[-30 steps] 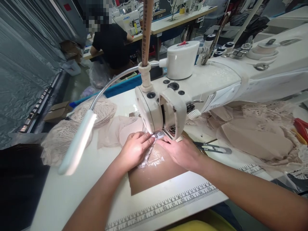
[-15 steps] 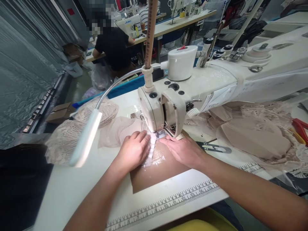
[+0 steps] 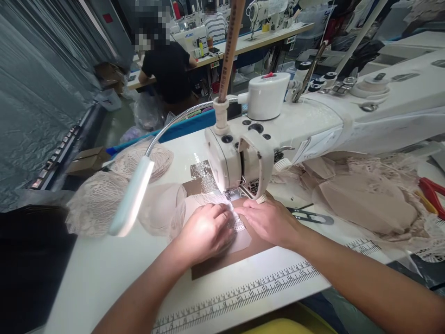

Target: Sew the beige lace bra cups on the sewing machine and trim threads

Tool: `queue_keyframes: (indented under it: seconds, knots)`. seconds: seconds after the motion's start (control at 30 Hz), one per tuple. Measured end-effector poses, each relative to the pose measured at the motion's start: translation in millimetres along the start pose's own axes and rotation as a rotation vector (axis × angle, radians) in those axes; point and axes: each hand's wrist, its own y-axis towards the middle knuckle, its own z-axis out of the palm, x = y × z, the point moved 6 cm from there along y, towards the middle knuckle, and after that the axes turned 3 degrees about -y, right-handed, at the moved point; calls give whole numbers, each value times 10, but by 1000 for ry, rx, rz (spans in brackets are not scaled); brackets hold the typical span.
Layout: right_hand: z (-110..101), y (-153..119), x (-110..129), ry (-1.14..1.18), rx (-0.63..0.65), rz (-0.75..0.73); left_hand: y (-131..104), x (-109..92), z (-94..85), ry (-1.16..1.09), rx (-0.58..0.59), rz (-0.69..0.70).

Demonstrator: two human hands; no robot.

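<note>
Under the needle of a white sewing machine (image 3: 222,162) lies a sheer beige piece of lace fabric (image 3: 239,224), with a pale strip along its edge. My left hand (image 3: 206,229) rests on the fabric left of the needle, fingers curled and closed on it. From the other side, my right hand (image 3: 269,218) pinches the edge by the presser foot with thumb and index finger. Fingers and machine head partly hide the stitching spot. Brown sheet (image 3: 208,269) covers the machine bed below the fabric.
Thread snips (image 3: 314,216) lie right of my right hand. Beige lace cups (image 3: 100,199) are heaped at left, beneath a gooseneck lamp (image 3: 134,197). More beige fabric (image 3: 368,195) and red-handled scissors (image 3: 433,195) are at right. A ruler strip (image 3: 243,297) edges the table; a co-worker (image 3: 168,69) sits beyond.
The left hand has shifted right, nearer the right hand, and its fingers have curled. The fabric now lies differently, with a pale panel spread below the needle. The right hand has barely moved.
</note>
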Motion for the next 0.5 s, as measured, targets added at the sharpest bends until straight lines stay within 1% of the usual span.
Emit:
queue_keyframes:
  seconds: [0.1,0.2,0.4,0.5]
  knots:
    - [59,-21,14,-20,61,-34,-1,0,58,66,4,12]
    - [108,-31,18,-60,119,-32,2,15,93,97,19,3]
    - [107,-26,19,-95,88,6,37,75,104,107,8,-9]
    - [97,-42,0,-88,45,3,43,100,94,119,4,0]
